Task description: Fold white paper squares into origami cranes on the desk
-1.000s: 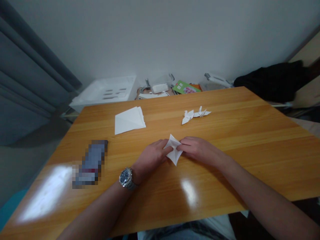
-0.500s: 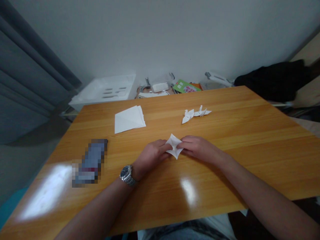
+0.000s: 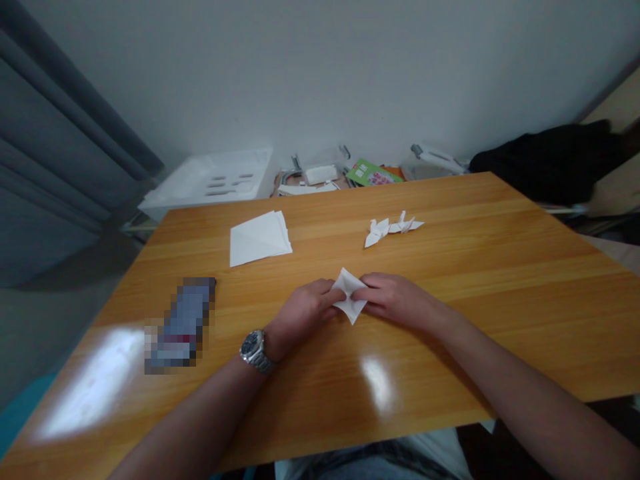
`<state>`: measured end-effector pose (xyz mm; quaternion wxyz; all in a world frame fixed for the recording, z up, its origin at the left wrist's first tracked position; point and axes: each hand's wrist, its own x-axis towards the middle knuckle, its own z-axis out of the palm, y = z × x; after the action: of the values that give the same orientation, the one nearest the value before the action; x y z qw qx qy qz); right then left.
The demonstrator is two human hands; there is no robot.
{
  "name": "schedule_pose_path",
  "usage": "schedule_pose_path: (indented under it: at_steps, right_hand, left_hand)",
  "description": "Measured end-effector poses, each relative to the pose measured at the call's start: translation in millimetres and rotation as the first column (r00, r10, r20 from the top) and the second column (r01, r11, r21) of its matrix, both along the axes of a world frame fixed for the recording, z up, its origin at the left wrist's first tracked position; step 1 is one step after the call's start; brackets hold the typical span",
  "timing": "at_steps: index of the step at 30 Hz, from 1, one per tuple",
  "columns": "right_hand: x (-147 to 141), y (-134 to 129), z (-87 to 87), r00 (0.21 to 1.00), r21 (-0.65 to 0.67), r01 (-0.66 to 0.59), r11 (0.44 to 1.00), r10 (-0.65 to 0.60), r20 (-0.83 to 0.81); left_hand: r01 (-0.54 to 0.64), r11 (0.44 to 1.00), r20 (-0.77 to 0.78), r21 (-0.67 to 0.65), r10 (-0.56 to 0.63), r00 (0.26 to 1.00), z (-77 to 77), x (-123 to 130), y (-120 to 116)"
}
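Note:
A small folded white paper (image 3: 352, 311), diamond-shaped from above, is held between both hands over the table near its middle. My left hand (image 3: 311, 305) pinches its left corner, the thumb reaching onto the top face. From the other side my right hand (image 3: 387, 293) grips the right corner, one digit pressing in near the paper's centre. The remaining fingertips are partly hidden under the paper. Beyond the hands lie two folded white paper cranes (image 3: 379, 231), close together. A stack of white paper sheets (image 3: 260, 239) rests to the left of them.
On the wooden table (image 3: 475, 267), a blurred-out phone-like object (image 3: 183, 323) lies at the left. Past the far edge stand a white tray (image 3: 210, 177), a green booklet (image 3: 373, 173) and black cloth (image 3: 545, 163). A grey curtain (image 3: 55, 147) hangs at the left.
The paper's near corner has come slightly toward me, so the diamond looks a little longer. Both hands keep their grip at nearly the same spot.

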<state>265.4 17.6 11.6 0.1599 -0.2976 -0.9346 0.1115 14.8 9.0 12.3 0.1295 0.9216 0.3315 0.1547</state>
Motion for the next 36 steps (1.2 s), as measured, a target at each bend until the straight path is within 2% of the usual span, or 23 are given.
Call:
schedule_pose_path:
  at_steps: [9, 15, 19, 25, 36]
  right_hand:
    - [-5, 0, -0.6, 0.999, -0.004, 0.005, 1.0, -0.005, 0.037]
    - [-7, 0, 5.5, 1.0, -0.082, -0.002, 0.997, 0.002, 0.003]
    - [-6, 0, 3.3, 1.0, -0.107, -0.001, 0.994, 0.0, -0.015]
    - [1, 2, -1.4, 0.997, -0.112, -0.006, 0.994, -0.003, -0.082]
    - [1, 4, -1.9, 0.95, -0.136, 0.006, 0.991, -0.048, -0.31]
  left_hand:
    - [0.016, 0.999, 0.035, -0.029, -0.015, 0.999, 0.3, 1, -1]
    - [0.01, 0.998, 0.026, -0.067, -0.009, 1.0, 4.0, 1, 0]
    - [0.01, 0.996, 0.033, -0.083, -0.008, 0.999, 4.3, 1, 0]
    - [-0.017, 0.997, 0.02, -0.075, 0.019, 1.0, 3.8, 0, 0]
    - [-0.03, 0.995, 0.043, -0.095, 0.035, 0.998, 3.6, 0, -1]
